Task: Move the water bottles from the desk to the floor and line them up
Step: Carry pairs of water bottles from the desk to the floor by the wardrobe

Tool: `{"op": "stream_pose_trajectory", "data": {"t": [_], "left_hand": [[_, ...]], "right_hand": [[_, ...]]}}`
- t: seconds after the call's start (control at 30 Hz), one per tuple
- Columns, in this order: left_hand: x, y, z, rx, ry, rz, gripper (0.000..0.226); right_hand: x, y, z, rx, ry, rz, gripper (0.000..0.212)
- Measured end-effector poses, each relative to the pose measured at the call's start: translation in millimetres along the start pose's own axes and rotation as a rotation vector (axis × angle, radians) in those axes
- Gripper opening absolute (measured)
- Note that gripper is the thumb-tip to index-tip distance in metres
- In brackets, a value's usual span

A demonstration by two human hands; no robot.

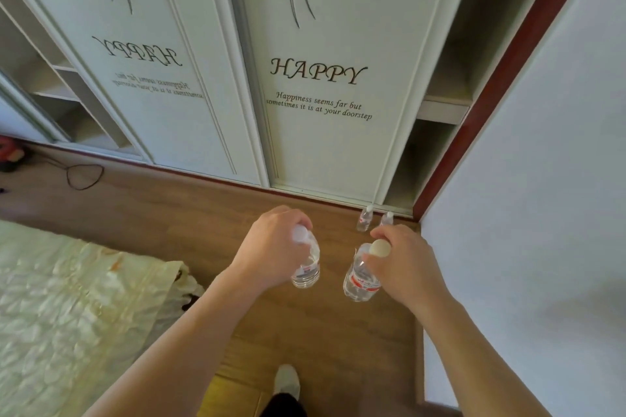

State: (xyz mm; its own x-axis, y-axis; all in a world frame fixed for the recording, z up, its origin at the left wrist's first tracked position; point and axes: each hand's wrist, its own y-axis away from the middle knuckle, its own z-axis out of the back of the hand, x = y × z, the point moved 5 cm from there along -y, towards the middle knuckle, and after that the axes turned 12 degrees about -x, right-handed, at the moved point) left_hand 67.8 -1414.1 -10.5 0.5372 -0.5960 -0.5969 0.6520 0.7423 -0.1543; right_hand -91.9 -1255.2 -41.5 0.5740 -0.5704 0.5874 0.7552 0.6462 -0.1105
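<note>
My left hand (271, 247) grips a clear water bottle (306, 269) by its neck, white cap up, hanging above the wooden floor (169, 206). My right hand (406, 261) holds a second clear bottle (360, 281) with a red label near its cap, also in the air. Two more small bottles stand upright on the floor by the wardrobe's base: one (364, 219) on the left and one (387, 218) beside it, partly hidden behind my right hand.
White sliding wardrobe doors (318, 85) with "HAPPY" lettering face me. A white wall (542, 213) closes the right side. A bed with a pale quilt (67, 298) lies at left. A black cable loop (84, 176) lies on the floor. My shoe (287, 379) shows below.
</note>
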Motion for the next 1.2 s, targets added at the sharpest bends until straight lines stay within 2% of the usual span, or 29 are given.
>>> {"op": "stream_pose_trajectory", "data": {"t": [0.2, 0.43, 0.6, 0.9, 1.13, 1.2], "left_hand": [[11, -110, -49, 0.055, 0.008, -0.042, 0.022], [18, -222, -104, 0.141, 0.011, -0.125, 0.012], [28, -288, -151, 0.196, -0.008, -0.146, 0.02], [89, -370, -299, 0.279, -0.091, -0.154, 0.024], [183, -409, -445, 0.311, -0.108, -0.166, 0.025], [215, -417, -495, 0.336, -0.113, -0.193, 0.026]], "right_hand": [[-29, -101, -40, 0.008, 0.006, -0.113, 0.04], [-62, -200, -86, -0.016, 0.024, -0.168, 0.029], [-97, -260, -119, 0.046, 0.053, -0.171, 0.035], [-192, -342, -224, 0.144, 0.076, -0.15, 0.037], [-289, -381, -346, 0.107, -0.031, -0.226, 0.035], [-317, -391, -390, 0.113, 0.011, -0.234, 0.032]]}}
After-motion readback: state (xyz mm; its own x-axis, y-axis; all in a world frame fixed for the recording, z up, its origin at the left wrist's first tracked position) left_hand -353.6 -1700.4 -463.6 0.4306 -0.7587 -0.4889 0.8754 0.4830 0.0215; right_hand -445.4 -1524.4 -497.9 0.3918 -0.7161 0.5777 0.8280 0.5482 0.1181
